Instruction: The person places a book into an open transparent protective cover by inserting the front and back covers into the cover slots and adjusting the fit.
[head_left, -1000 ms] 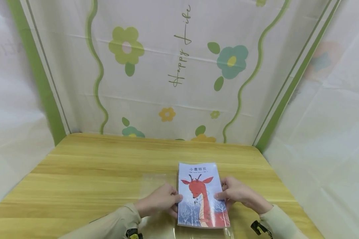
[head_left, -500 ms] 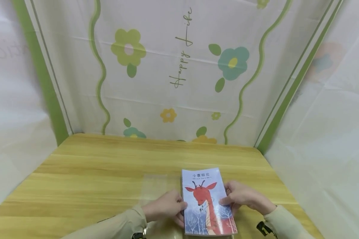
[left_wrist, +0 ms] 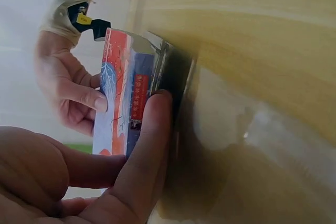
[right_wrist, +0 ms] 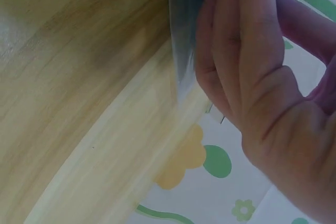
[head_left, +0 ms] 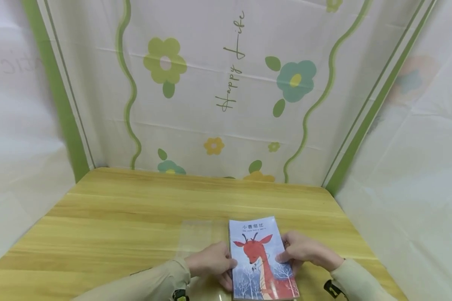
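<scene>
Book (head_left: 261,265) is gripped at its long edges by left hand (head_left: 212,263) and right hand (head_left: 305,251), held over the desk's (head_left: 135,217) near side. Long axis is pointed roughly fore-and-aft, across the hand-to-hand line; neither hand is clearly nearer.

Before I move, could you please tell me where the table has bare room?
On the yellow wood-grain table, a bare strip runs between the white flowered curtain and the blue book with a red deer; another patch lies left of the clear plastic sheet. The near middle is crowded: the left hand and right hand grip the book.
</scene>
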Demonstrator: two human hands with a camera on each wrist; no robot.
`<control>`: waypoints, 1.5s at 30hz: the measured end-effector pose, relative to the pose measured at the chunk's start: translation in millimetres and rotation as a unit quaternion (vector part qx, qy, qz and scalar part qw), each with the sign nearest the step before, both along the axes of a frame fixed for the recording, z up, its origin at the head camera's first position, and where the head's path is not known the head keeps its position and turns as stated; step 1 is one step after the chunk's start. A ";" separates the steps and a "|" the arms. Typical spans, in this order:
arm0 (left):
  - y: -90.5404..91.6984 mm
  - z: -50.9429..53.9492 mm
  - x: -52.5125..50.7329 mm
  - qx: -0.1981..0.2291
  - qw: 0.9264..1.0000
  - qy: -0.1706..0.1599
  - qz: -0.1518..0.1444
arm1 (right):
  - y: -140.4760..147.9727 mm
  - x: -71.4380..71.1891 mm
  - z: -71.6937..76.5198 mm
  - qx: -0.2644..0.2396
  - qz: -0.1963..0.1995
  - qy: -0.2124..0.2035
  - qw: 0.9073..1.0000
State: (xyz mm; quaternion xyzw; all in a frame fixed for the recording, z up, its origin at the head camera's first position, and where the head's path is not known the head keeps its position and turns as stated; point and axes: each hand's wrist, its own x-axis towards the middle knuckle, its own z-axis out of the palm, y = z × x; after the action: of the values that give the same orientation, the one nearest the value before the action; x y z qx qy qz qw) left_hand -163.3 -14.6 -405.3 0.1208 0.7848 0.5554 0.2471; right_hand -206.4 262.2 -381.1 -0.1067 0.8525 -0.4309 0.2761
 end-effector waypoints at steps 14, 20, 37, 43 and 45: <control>-9.2 -0.6 -7.0 -0.057 0.996 0.068 -0.015 | -13.1 0.7 -7.6 0.067 -0.014 0.012 0.998; -12.2 -1.7 -7.8 -0.046 0.997 0.060 -0.014 | -15.9 -0.4 -4.9 0.084 -0.025 0.003 0.996; -13.3 -2.6 -5.9 -0.026 0.999 0.042 -0.016 | -11.9 -2.9 -8.2 0.080 -0.037 -0.008 0.996; -15.6 -2.6 -6.7 -0.034 0.999 0.036 -0.021 | -10.3 -4.1 -9.0 0.052 -0.026 -0.034 0.998; -16.8 -2.8 -7.4 -0.041 0.998 0.046 -0.025 | -11.1 -4.0 -8.1 0.047 -0.024 -0.042 0.998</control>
State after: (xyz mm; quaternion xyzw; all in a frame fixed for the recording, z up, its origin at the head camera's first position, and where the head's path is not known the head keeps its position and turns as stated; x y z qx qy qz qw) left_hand -170.7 -31.4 -408.1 0.1553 0.8140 0.5104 0.2296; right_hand -210.5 251.1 -389.3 -0.0547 0.8615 -0.4013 0.3062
